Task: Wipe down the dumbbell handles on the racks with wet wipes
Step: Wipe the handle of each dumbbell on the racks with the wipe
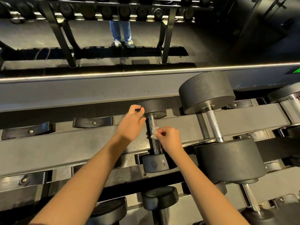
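A small black dumbbell (154,162) lies across the top tier of the rack (84,145), its chrome knurled handle (152,123) running away from me. My right hand (169,138) pinches a small crumpled white wet wipe (154,133) against the middle of that handle. My left hand (132,123) reaches to the dumbbell's far head (154,108), fingers curled on its left edge and thumb near the handle's far end.
A much larger dumbbell (215,127) sits just right of the small one, another at the far right edge (290,95). Empty black saddles (92,121) lie to the left. More dumbbells (159,198) rest on the lower tier. A mirror behind reflects legs in jeans (121,32).
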### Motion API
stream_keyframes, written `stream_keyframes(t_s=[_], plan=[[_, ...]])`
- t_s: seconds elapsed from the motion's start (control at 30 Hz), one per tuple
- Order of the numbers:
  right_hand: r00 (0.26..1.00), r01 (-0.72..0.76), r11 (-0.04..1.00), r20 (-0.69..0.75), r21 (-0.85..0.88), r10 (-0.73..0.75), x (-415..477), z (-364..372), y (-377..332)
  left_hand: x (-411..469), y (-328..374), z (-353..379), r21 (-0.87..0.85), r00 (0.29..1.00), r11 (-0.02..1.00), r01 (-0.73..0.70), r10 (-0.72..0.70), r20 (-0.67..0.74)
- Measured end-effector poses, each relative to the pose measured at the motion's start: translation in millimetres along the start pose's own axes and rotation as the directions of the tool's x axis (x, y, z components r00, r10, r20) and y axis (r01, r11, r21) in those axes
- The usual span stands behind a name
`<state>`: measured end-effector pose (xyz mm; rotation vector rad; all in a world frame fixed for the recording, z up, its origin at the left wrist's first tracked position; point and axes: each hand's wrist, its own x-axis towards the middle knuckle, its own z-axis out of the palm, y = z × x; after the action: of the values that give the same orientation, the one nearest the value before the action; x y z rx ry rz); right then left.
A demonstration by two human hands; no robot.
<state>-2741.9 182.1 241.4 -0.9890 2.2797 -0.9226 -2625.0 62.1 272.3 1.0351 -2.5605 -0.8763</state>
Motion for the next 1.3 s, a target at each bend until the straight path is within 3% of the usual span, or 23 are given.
stream_keyframes(t_s=[0.1, 0.27, 0.57, 0.7, 0.9, 1.07, 1.3], plan=[[0.999, 0.026, 0.999, -0.032, -0.024, -0.027, 2, 2, -2, -1, 1, 1, -0.006, 1.000, 1.000, 0.012, -0.012, -0.002], [0.994, 0.012, 0.993, -0.108, 0.117, 0.001, 22, 1, -15, -1, 2, 1, 0.020, 1.000, 1.000, 0.000, 0.000, 0.000], [0.993, -0.090, 0.996, 0.078, -0.022, 0.091, -16, -9, 13, -7, 9, 2, -0.023, 0.999, 0.999, 0.032, -0.033, -0.038], [0.992, -0.071, 0.989, 0.095, -0.129, 0.083, -22, -16, 6, -6, 19, 0, 0.070, 0.999, 0.996, 0.051, -0.051, 0.009], [0.997, -0.027, 0.999, -0.074, -0.038, 0.024, -35, -51, 1, -16, 33, 3, 0.184, 0.998, 0.983, 0.003, -0.014, 0.054], [0.979, -0.013, 0.999, -0.202, 0.043, 0.022, -27, -105, 19, -14, 67, 15, 0.082, 0.995, 0.993, -0.089, 0.085, 0.054], [0.967, -0.082, 0.994, -0.246, -0.069, 0.063, 4, -176, 41, 26, 134, 21, -0.003, 0.981, 0.984, -0.177, 0.176, 0.087]])
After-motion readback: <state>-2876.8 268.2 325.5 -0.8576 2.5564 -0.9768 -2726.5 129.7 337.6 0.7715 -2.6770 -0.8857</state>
